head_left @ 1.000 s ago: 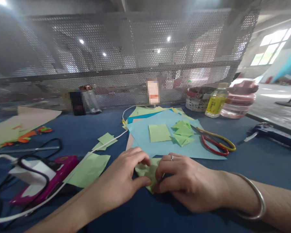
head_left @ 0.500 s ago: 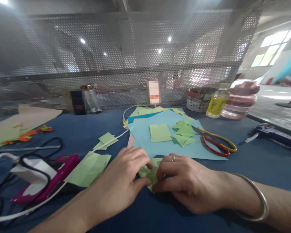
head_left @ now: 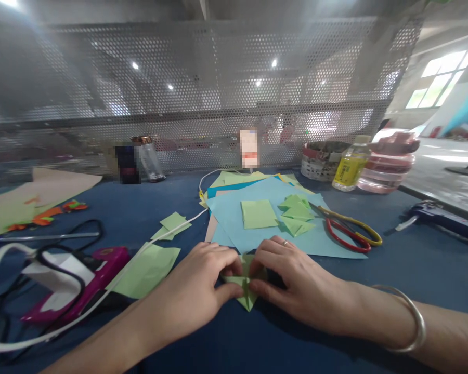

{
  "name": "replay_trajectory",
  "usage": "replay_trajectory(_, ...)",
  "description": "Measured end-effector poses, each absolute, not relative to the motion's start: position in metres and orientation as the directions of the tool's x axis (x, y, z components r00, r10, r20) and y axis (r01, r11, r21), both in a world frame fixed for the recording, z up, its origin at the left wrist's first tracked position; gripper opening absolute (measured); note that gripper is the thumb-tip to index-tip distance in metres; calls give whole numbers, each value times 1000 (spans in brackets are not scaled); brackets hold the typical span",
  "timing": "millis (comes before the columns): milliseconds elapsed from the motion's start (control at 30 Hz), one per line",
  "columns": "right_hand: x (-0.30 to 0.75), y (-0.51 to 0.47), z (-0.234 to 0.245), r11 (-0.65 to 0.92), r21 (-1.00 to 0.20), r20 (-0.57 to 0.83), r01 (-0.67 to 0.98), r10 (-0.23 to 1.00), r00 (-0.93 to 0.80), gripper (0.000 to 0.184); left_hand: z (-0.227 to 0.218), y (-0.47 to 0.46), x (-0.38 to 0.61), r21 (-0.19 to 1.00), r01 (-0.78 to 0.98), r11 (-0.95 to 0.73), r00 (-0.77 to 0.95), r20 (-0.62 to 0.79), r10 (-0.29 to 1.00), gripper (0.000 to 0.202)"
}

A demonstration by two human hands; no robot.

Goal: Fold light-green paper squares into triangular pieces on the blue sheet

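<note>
A small light-green piece of paper [head_left: 248,299], creased and folded to a point toward me, lies on the blue table between my hands. My left hand [head_left: 208,278] pinches its left side, thumb on top and fingers curled at the edge. On the other side my right hand [head_left: 292,275], with a ring and a bangle, grips the paper between thumb and curled fingers. Just beyond, on light-blue sheets [head_left: 234,236], rest a stack of green paper squares [head_left: 258,214] and several folded green paper pieces [head_left: 296,210].
Red-and-yellow-handled scissors [head_left: 353,231] lie right of the sheets, with a glue gun [head_left: 444,221] further right. Bottles [head_left: 349,166] and a basket [head_left: 320,163] stand behind. At left are a magenta power strip [head_left: 113,257], a white cable [head_left: 113,283] and more green paper [head_left: 150,270].
My right hand has shifted slightly back and opened away from the front of the paper, so its folded point and centre crease now show. My left hand stays almost in place.
</note>
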State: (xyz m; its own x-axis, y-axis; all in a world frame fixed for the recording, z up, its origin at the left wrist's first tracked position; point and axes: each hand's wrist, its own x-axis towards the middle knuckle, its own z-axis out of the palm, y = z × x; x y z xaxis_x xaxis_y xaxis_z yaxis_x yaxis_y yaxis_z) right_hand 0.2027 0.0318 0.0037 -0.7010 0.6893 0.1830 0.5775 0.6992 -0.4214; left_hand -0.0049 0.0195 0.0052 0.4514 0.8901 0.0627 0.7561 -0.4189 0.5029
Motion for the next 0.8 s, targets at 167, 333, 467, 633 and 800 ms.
replay_trajectory(167, 197, 33, 2, 674, -434, 175, 597, 714, -678, 4, 8, 19, -4, 511, 744, -430, 464, 67, 883, 11)
replay_trajectory(333, 195, 34, 0, 680, -423, 211, 600, 717, -664, 11, 9, 18, -4, 517, 738, -434, 465, 77, 882, 9)
replay_trajectory(467, 194, 33, -1, 683, -399, 209, 612, 718, -664, 11, 9, 17, -4, 520, 733, -439, 469, 81, 879, 10)
replay_trajectory(633, 192, 30, -2, 683, -347, 200, 643, 723, -661, 9, 8, 18, -4, 514, 735, -442, 467, 89, 880, 12)
replay_trajectory(800, 192, 30, -2, 688, -306, 201, 658, 722, -662, 10, 9, 19, -2, 518, 730, -445, 466, 98, 879, 13)
